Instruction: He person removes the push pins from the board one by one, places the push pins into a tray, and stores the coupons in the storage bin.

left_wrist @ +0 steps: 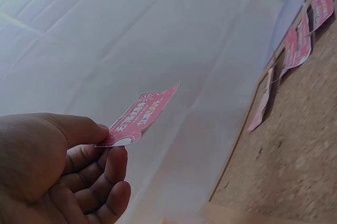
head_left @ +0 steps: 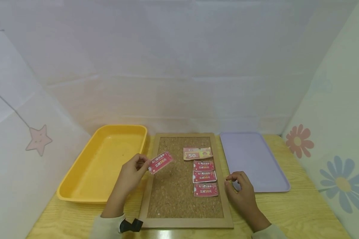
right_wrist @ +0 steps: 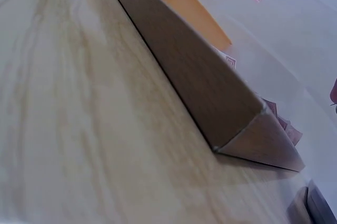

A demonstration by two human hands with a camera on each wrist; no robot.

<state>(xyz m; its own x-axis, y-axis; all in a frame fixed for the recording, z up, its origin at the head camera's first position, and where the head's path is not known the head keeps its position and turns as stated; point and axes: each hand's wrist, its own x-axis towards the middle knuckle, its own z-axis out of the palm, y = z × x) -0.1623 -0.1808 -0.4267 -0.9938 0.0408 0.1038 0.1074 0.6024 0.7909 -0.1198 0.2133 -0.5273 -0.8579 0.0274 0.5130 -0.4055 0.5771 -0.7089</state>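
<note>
- Left hand (head_left: 131, 174): a small red rectangular paper coupon (head_left: 161, 162) is pinched at its near end between thumb and forefinger; the other fingers are curled below.
- Coupon location: held over the left part of the brown cork board with a light wooden frame (head_left: 173, 205), print up, tilted. It looks raised off the cork.
- Right hand (head_left: 242, 192): poised just right of the board, beside the flat pale-purple tray (head_left: 254, 162). Fingers bent, thumb and forefinger near each other; whether anything small is pinched cannot be told.
- Board, right side: a larger, paler red-and-yellow paper coupon (head_left: 197, 153) sits above a column of three small red paper coupons (head_left: 209, 192). Bright dots near the small ones' top edges could be pin heads. Some edges are lifted off the cork.
- Deep yellow tray (head_left: 107, 159) is set left of the board; all on the wood-grain desk (head_left: 305, 205).
- Step in hand, judged: positioning of the loose coupon; onto or off the board cannot be told.
- Done well: grip kept light and at the edge, print left uncovered, curled far end flattened before any contact.
- Lifted edges should be given clearance; snagging is likely. If pressed, the board should be steadied by its frame.
</note>
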